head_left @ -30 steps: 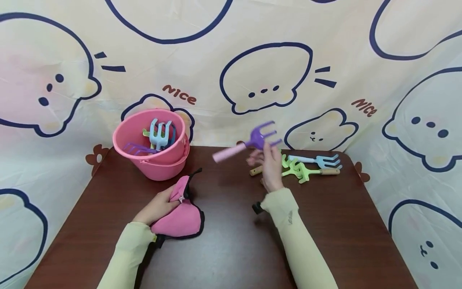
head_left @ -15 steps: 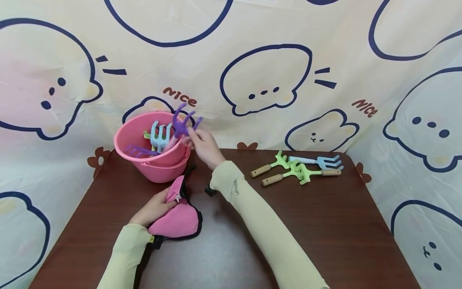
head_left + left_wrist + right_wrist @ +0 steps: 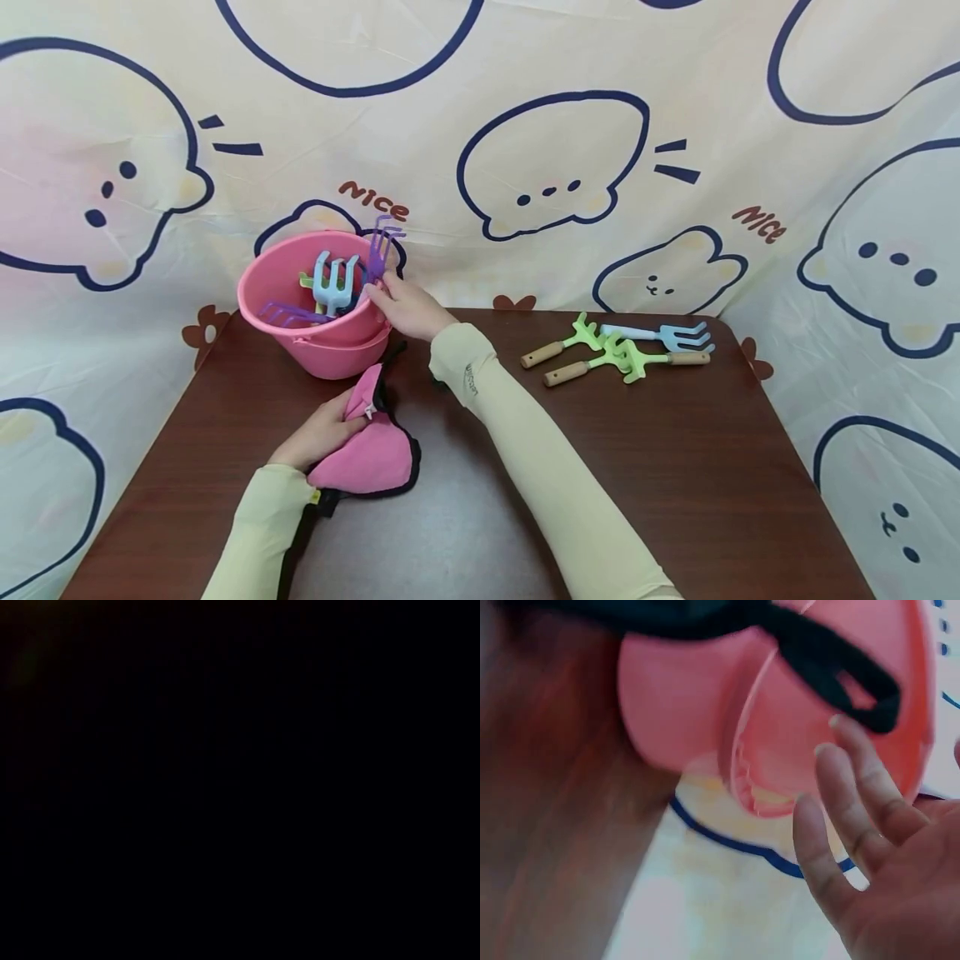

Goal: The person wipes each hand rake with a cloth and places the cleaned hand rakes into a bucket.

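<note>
In the head view my left hand (image 3: 318,429) grips a pink cloth bag (image 3: 378,457) with black edging and a zip pull, lying on the table. My right hand (image 3: 411,307) is at the right rim of a pink bucket (image 3: 330,332). Its thumb and forefinger pinch a purple hand rake (image 3: 378,257) near the neck, tines upward, its handle mostly hidden. Inside the bucket show a light blue hand fork (image 3: 333,283) and another purple rake (image 3: 292,315). The right wrist view has three fairly straight fingers of the right hand (image 3: 885,870) beside the bucket wall (image 3: 682,697).
At the back right of the brown table (image 3: 480,467) lie several green rakes (image 3: 600,360) with wooden handles and a light blue hand fork (image 3: 671,335). A patterned cloth wall (image 3: 555,158) stands close behind. The left wrist view is almost wholly dark.
My right hand has carried the purple rake leftward from near the green tools to the bucket, turning its tines upward and then sideways on. The left hand stays on the bag.
</note>
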